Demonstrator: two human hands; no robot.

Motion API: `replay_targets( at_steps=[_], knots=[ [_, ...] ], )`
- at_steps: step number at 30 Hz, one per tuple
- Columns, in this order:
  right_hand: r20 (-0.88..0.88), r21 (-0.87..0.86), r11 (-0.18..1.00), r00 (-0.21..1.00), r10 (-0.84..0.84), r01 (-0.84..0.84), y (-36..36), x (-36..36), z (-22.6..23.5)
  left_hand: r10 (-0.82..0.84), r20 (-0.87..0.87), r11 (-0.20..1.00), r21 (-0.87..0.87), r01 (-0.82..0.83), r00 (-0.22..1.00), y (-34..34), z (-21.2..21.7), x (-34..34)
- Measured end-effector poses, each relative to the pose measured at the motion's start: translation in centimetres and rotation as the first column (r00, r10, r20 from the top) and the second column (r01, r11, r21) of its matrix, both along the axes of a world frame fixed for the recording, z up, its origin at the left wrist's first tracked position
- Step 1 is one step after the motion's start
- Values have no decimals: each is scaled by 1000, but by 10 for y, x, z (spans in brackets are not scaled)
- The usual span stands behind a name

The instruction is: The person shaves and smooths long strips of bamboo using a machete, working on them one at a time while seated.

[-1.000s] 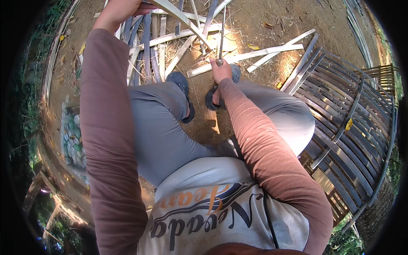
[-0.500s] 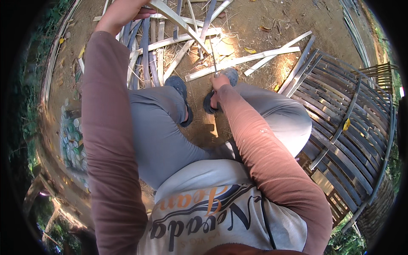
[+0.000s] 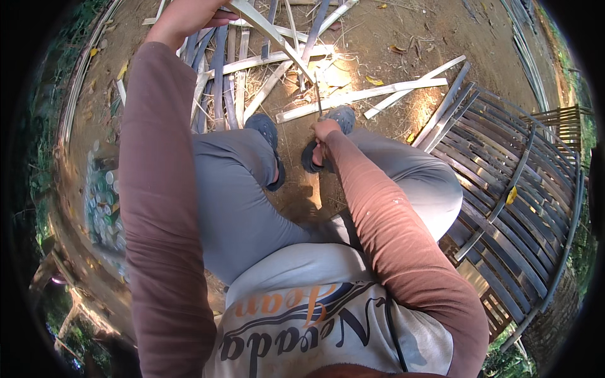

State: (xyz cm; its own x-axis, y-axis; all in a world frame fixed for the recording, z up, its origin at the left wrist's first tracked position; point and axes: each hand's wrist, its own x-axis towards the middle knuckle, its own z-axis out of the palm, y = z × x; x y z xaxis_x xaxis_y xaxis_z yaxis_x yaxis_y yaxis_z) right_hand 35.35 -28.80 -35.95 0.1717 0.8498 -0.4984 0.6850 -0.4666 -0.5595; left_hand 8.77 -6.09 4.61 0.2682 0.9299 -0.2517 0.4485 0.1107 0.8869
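The left hand (image 3: 194, 20), at the upper edge, grips a curved pale strip (image 3: 272, 33), which slants over strewn strips (image 3: 219, 82) on the ground (image 3: 435, 25). The right hand's (image 3: 325, 130) fingers close round a thin dark tool (image 3: 319, 97) beside the strip's lower end.

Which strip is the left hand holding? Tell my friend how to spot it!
Look for the pile of strips at the top. At its upper left, the left hand holds a pale strip. Unlike the strips lying on the ground, this one is held up, slanting toward the dark blade in the right hand.
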Motion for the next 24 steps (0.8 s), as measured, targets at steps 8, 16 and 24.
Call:
replay_targets(
  at_steps=[8, 16, 24],
  knots=[
    [-153, 193, 924, 941, -303, 329, 17, -26, 82, 3, -19, 999, 41, -2, 1000, -8, 10, -7],
    [-379, -41, 869, 797, -471, 494, 29, -30, 81, 96, -17, 995, -37, -97, 995, -13, 13, -5],
    [-38, -98, 995, 999, 24, -28, 32, -2, 12, -12, -65, 998, 56, 16, 998, 14, 1, -9]
  ],
)
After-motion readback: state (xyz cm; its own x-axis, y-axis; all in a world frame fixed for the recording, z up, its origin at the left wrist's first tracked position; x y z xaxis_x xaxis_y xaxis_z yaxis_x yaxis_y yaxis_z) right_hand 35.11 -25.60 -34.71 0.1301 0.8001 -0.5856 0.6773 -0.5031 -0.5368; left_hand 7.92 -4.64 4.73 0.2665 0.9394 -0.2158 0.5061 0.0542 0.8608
